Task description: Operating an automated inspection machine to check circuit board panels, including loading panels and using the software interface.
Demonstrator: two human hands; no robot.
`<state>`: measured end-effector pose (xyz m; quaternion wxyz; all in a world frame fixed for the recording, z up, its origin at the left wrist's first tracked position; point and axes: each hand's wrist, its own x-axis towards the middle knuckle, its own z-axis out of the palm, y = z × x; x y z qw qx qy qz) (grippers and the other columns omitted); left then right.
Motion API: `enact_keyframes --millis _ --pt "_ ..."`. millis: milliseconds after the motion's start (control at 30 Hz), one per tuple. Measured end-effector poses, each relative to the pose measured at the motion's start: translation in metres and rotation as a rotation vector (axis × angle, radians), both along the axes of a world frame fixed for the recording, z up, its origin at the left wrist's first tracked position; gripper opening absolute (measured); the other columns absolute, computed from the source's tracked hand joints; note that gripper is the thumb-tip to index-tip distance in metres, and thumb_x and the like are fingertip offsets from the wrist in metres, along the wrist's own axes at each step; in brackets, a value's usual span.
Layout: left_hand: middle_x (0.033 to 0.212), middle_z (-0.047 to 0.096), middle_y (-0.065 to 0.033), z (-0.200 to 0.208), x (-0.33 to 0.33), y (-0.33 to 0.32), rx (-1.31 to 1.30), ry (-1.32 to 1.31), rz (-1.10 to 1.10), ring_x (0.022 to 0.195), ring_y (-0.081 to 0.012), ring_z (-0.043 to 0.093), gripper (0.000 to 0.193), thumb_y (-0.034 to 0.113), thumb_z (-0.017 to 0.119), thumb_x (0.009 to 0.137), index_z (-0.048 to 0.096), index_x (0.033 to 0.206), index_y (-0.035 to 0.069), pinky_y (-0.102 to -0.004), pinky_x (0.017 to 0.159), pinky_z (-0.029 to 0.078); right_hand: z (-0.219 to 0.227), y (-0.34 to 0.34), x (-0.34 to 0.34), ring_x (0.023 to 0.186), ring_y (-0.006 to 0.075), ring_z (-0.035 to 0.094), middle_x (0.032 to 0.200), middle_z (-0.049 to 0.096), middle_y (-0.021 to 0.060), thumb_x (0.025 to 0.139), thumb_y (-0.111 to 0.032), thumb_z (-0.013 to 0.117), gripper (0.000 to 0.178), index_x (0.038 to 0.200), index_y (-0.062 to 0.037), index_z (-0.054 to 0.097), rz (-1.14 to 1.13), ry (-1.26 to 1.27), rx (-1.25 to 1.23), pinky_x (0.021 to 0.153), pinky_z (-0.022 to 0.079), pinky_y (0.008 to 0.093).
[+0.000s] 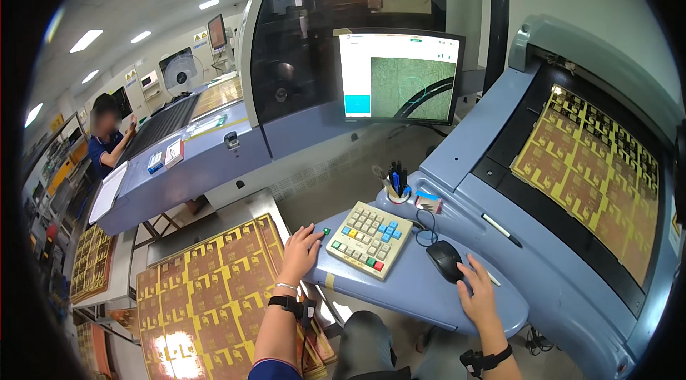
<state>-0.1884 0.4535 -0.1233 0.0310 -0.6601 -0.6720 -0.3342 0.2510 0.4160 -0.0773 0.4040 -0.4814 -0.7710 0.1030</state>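
My left hand [301, 250] rests at the left edge of the blue-grey shelf [421, 294], its fingers stretched out by a small green button [326, 231]. Just right of it lies a beige keypad [368, 239] with white, blue, yellow, red and green keys. Beside the black computer mouse [446, 261] is my right hand [477, 294], fingers apart and not wrapped round it. A white pen-like stick [493, 278] lies partly behind that hand. The monitor [400, 78] ahead shows a greenish magnified surface with a dark curved band.
Copper-coloured patterned panels [214, 294] lie on a metal table to my left. Another panel [593, 180] sits on the machine bed at right. A pen cup [397, 190] and a marker [502, 230] are on the console. A co-worker [107, 140] is at the far left.
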Motion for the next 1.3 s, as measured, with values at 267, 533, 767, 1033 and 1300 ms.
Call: enact_keyframes --millis 267,533,767,1033,1300 --pt "0.139 0.058 -0.0066 0.001 0.007 -0.002 -0.036 0.048 0.050 0.132 -0.0315 0.049 0.028 0.023 0.058 0.095 0.070 0.120 0.022 -0.0449 0.110 0.035 -0.005 0.003 -0.001 0.125 0.0378 0.053 0.140 0.053 0.0170 0.087 -0.012 0.065 0.038 0.125 -0.0110 0.065 0.007 0.023 -0.058 0.103 0.044 0.0443" --pt "0.141 0.056 -0.0077 0.005 0.011 0.005 -0.077 0.091 0.017 0.132 -0.0323 0.048 0.031 0.022 0.057 0.095 0.067 0.125 0.021 -0.0450 0.110 0.035 -0.003 0.001 -0.002 0.126 0.0373 0.053 0.140 0.053 0.0166 0.088 -0.013 0.065 0.037 0.125 -0.0113 0.065 0.011 0.002 -0.047 0.104 0.044 0.0436" --pt "0.141 0.056 -0.0051 0.004 0.015 0.009 -0.056 0.102 0.056 0.131 -0.0302 0.049 0.029 0.023 0.058 0.095 0.070 0.122 0.023 -0.0433 0.111 0.034 -0.003 0.001 0.000 0.125 0.0365 0.054 0.138 0.055 0.0162 0.088 -0.013 0.066 0.037 0.124 -0.0113 0.065 -0.016 0.029 -0.022 0.103 0.045 0.0432" --pt "0.141 0.056 -0.0080 -0.001 0.007 0.007 -0.035 0.040 0.038 0.131 -0.0315 0.050 0.031 0.022 0.056 0.094 0.069 0.123 0.019 -0.0450 0.110 0.035 -0.009 0.008 0.002 0.125 0.0351 0.054 0.139 0.054 0.0142 0.089 -0.015 0.066 0.038 0.127 -0.0130 0.063 0.024 -0.005 0.047 0.104 0.045 0.0439" --pt "0.139 0.058 -0.0091 -0.001 0.007 0.005 -0.027 0.007 0.041 0.130 -0.0311 0.051 0.031 0.020 0.058 0.093 0.069 0.122 0.018 -0.0431 0.109 0.036 -0.008 0.003 0.002 0.125 0.0350 0.054 0.139 0.053 0.0137 0.090 -0.015 0.065 0.037 0.127 -0.0131 0.063 0.027 0.005 0.047 0.104 0.044 0.0438"
